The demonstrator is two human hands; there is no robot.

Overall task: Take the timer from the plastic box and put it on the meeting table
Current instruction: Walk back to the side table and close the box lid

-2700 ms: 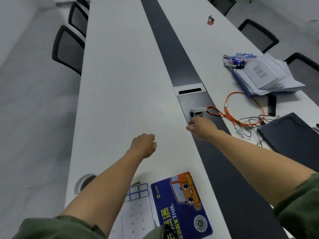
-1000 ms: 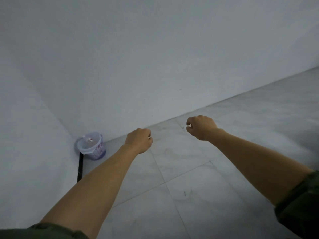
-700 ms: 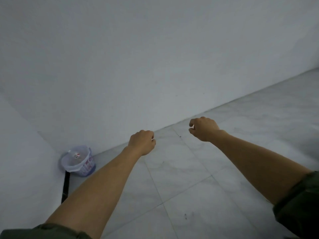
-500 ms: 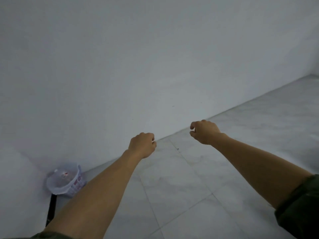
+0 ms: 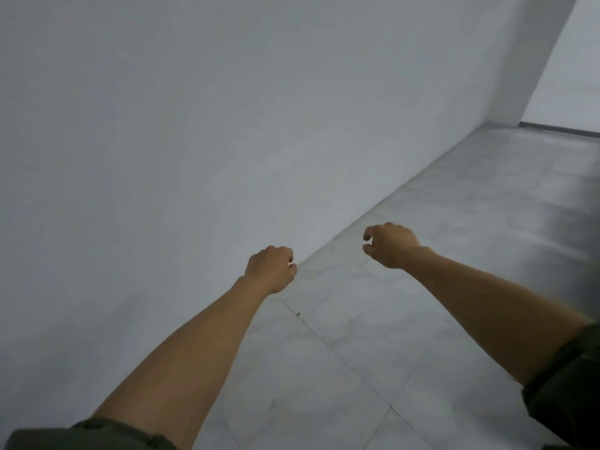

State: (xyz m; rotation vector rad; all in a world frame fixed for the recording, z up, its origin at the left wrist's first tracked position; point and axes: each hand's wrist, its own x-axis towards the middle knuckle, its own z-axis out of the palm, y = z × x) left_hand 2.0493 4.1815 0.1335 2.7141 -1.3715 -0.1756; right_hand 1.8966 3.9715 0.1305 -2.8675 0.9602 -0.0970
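Over tiled floor (image 5: 373,368) | left hand (image 5: 271,269) fisted | right hand (image 5: 391,245) fingers apart, empty

Two bare forearms extended forward over a grey tiled floor (image 5: 373,352), left hand (image 5: 271,269) curled into a loose fist, right hand (image 5: 389,245) half-curled with fingers apart, nothing held, plain white wall (image 5: 227,125) ahead, dark green sleeves (image 5: 565,384) rolled up.
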